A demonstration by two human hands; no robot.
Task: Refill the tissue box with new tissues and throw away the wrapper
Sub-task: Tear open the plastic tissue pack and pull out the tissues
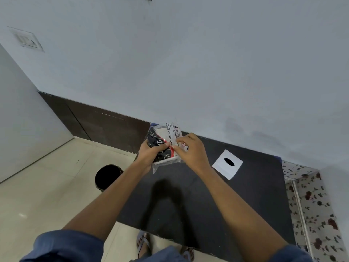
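— Two hands over the dark table (245,195); what sits furthest left?
— A black bin (107,176) on the floor. Next, the left hand (151,153), fingers curled around the patterned tissue box (157,143), raised above the table's far left corner.
— And the right hand (190,151)?
— Thumb and fingertips pinched closed on the clear wrapper (173,131) of the tissue pack at the box's top.
— Further right?
— A white lid (227,164) with an oval slot lies flat on the table, apart.
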